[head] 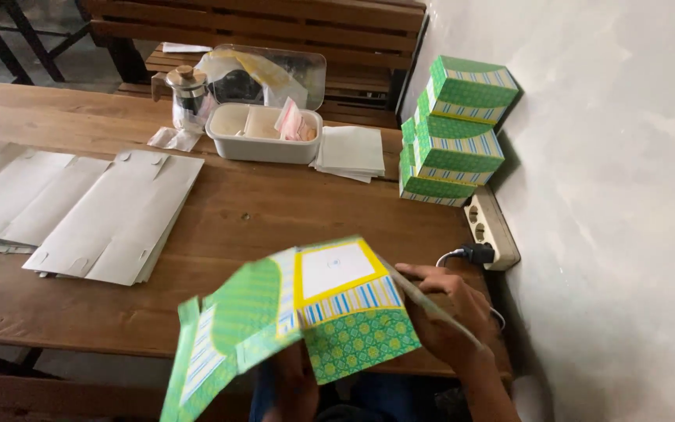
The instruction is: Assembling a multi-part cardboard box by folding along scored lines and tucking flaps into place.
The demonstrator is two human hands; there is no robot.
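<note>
Fingers of the right hand (448, 312) are clamped on the right flap of a half-folded green and yellow carton (306, 312), held low over the near edge of the wooden table (275, 211); the left hand (294, 383) grips it from beneath, its fingers mostly hidden. Behind, a white tub (263, 144) holds small packets, and three finished green boxes (455, 133) are stacked by the wall, beside flat blanks (111, 215).

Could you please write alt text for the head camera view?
Two hands, right hand and left hand, hold a half-folded green patterned carton above a wooden table; flat blanks lie left, finished boxes stacked by the wall.
</note>
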